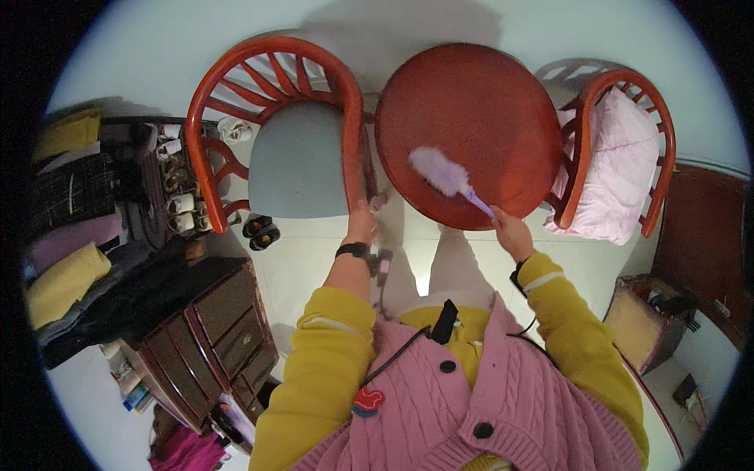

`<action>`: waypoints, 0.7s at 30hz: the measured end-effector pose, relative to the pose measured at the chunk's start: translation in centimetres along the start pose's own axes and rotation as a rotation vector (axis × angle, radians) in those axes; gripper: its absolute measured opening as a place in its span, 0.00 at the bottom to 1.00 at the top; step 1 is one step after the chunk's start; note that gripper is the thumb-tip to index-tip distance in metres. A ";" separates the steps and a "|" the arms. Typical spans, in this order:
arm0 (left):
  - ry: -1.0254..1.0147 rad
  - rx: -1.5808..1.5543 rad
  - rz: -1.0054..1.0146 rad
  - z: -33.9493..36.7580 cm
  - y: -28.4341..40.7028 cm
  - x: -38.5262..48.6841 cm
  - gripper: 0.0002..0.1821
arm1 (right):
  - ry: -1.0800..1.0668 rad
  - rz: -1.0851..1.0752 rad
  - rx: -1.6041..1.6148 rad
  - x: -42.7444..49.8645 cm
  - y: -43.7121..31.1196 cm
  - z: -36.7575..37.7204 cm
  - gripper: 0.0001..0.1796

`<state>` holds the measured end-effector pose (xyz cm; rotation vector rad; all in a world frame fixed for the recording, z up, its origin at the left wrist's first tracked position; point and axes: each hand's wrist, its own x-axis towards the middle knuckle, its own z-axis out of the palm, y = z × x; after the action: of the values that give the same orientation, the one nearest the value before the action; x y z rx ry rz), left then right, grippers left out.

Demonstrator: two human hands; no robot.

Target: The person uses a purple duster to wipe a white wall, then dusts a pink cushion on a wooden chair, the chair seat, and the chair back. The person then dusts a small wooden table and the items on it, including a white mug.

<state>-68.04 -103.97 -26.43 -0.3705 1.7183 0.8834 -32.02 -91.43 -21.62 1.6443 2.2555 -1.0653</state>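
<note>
My right hand [513, 232] grips the purple handle of a fluffy lilac duster [442, 172]. The duster's head lies over the round reddish-brown wooden table [471, 100], near its front left part. To the left, my left hand [362, 226] is at the front end of the armrest of a red wooden chair [351, 147], fingers curled about it and slightly blurred. This chair has a curved spindle back and a grey seat [300, 162].
Right of the table, a second red chair [580, 159] holds a pink cushion [621, 171]. Black shoes [261, 232] stand on the floor by the left chair. A shoe rack [177, 176] and a dark drawer cabinet [227, 329] line the left side. A box [645, 324] stands at right.
</note>
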 end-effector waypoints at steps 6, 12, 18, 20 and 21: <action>-0.103 -0.174 -0.070 -7.0 2.6 0.4 0.37 | 0.152 -0.352 0.347 -0.9 -12.4 3.7 0.21; -0.124 -0.158 -0.109 -11.3 5.7 -0.5 0.40 | -0.191 -0.238 -0.197 -1.4 -18.4 5.6 0.15; -0.140 -0.169 -0.224 -11.9 5.7 0.0 0.44 | 0.064 -0.272 -0.146 0.5 -18.6 3.4 0.14; -0.185 -0.181 -0.209 -11.1 6.5 0.2 0.44 | 0.075 -0.264 -0.136 2.2 -19.0 1.9 0.14; -0.193 -0.172 -0.217 -10.6 7.2 0.2 0.43 | 0.055 -0.307 -0.175 3.3 -19.2 1.0 0.13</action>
<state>-80.03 -106.75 -22.80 -0.5571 1.4001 0.8790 -50.44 -92.28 -15.34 1.3046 2.6144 -0.8564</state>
